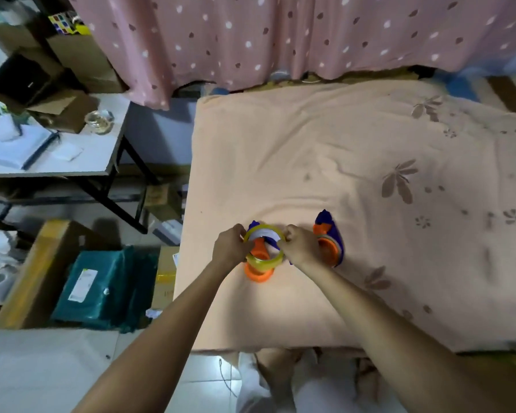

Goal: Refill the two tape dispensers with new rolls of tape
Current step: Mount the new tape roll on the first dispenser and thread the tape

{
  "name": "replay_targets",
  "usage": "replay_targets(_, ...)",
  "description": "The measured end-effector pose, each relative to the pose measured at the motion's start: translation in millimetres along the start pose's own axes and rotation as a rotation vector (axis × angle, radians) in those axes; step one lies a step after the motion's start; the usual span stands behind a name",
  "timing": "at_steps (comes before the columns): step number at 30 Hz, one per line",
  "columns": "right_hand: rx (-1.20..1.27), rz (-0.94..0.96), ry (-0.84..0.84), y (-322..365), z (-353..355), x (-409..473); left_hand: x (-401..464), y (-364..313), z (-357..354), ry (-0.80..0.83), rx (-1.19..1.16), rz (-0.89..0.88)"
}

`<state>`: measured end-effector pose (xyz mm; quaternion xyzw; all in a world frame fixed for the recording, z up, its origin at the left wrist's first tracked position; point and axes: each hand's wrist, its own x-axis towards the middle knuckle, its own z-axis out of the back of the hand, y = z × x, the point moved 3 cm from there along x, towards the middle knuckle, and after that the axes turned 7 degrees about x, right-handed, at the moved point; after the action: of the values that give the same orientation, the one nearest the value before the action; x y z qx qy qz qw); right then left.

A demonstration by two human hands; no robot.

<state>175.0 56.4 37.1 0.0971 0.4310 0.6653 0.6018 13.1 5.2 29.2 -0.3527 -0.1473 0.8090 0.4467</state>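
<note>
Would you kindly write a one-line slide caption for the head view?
Both hands, left hand and right hand, grip a tape roll above one dispenser; second dispenser beside.

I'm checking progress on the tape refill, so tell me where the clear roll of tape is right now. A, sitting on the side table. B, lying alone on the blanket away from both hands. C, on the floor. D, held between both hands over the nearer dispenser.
D: the left hand and right hand grip the clear tape roll from either side, above the orange and blue dispenser on the blanket.
</note>
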Motion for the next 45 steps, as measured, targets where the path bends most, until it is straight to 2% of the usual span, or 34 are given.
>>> replay_targets(9, -0.047, 0.000, 0.001, -7.1, -33.9, 3.7, 4.2, 36.4, -11.6, 0.011, -0.015, 0.035)
replay_targets(33, -0.187, 0.005, 0.013, -44.9, -64.4, 15.3, 12.9, 61.6, -56.5, 0.047, -0.024, 0.106)
replay_targets(41, -0.108, -0.041, 0.155, -52.5, -67.3, 10.9, 11.5, 65.5, -67.7, 0.041, -0.028, 0.134)
replay_targets(43, -0.119, 0.015, 0.084, -50.7, -60.7, 8.4, 10.5, 64.3, -68.9, 0.047, 0.010, 0.137)
replay_targets(45, -0.174, 0.072, -0.059, -49.6, -49.4, 5.7, 8.9, 62.8, -69.8, 0.057, 0.062, 0.149)
